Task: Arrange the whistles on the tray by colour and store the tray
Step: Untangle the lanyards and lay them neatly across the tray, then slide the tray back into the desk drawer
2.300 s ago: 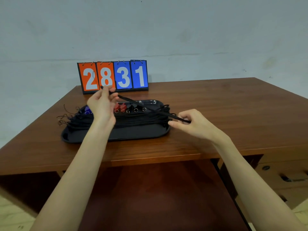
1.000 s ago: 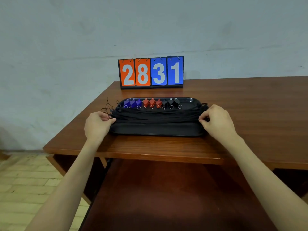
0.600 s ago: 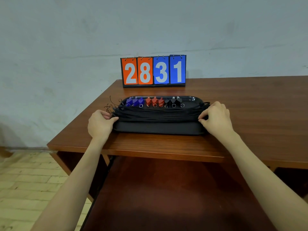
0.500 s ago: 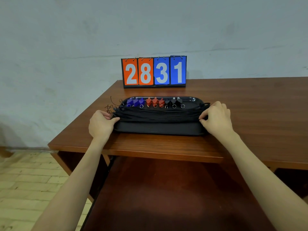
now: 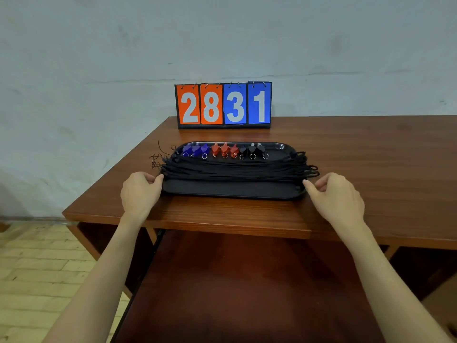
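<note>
The head view looks down on a brown wooden surface set against a pale wall. A long black tray lies on it near the front edge, its long side running left to right. Along the far rim of the tray stands a row of whistles sorted by colour: blue whistles at the left, red whistles in the middle, black whistles at the right, each with a small metal ring at its near end. Their black cords lie bundled across the middle of the tray from end to end, with loose ends spilling over the left rim and loops hanging past the right rim.

The left hand rests at the left end of the tray, fingers curled, the tips touching the rim and the cord bundle there. The right hand is at the right end, fingers bent, with the tips just at the rim; whether either hand actually clasps the tray cannot be told. Both bare forearms reach in from the bottom of the view.

Behind the tray, near the wall, stands a flip scoreboard showing 2 and 8 on orange cards and 3 and 1 on blue cards. Below the front edge of the surface a lower wooden shelf shows, and a tiled floor to the left.
</note>
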Tool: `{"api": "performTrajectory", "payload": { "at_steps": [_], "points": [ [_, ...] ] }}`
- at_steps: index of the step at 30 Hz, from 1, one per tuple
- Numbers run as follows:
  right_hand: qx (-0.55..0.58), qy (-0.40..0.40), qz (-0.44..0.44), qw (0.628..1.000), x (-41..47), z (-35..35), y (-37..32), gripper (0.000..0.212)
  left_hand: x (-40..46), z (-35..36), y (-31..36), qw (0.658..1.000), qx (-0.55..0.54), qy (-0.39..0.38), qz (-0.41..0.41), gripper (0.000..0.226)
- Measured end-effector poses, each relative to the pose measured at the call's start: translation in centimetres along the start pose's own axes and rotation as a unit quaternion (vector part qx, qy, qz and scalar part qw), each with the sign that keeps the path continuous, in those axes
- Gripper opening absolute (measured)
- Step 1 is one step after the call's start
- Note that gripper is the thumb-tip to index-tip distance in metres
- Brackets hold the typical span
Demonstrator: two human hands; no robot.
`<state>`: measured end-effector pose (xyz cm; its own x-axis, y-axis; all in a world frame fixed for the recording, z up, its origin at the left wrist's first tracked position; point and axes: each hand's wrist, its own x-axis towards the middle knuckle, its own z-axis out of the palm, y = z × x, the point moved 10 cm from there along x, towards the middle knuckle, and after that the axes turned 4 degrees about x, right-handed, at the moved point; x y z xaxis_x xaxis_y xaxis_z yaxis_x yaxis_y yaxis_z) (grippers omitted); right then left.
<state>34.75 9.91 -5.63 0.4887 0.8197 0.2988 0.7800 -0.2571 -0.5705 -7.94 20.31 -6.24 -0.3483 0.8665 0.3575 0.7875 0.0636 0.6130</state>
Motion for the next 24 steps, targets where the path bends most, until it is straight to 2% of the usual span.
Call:
{"api": "performTrajectory", "payload": {
  "at_steps": [3,7,11,16,21,24],
  "points": [
    [0.001,-0.029,0.006,1.0,0.3,1.1,0.2,0.045,-0.3,0.0,-0.6,0.999,-0.035,0.012,-0.02,0.033],
    [0.021,-0.059,-0.002,0.998,1.0,2.2,-0.5,0.051,-0.5,-0.1,-0.7,0.998,-0.056,0.015,-0.036,0.032],
    [0.105,-0.105,0.036,0.988,1.6,3.4,0.1,0.042,-0.5,0.1,-0.8,0.997,-0.054,0.018,-0.054,0.032],
    [0.264,-0.167,0.134,0.94,1.0,4.9,0.7,0.025,-1.4,-0.4,-0.4,0.998,-0.038,0.03,-0.043,0.031],
    [0.297,-0.174,0.16,0.925,0.3,4.5,0.9,0.047,-2.1,-1.3,0.4,0.999,-0.027,0.018,-0.022,0.025],
    [0.279,-0.175,0.152,0.932,-1.0,3.6,0.7,0.047,-2.8,-1.7,0.5,1.0,0.013,0.004,-0.003,0.025]
  ]
}}
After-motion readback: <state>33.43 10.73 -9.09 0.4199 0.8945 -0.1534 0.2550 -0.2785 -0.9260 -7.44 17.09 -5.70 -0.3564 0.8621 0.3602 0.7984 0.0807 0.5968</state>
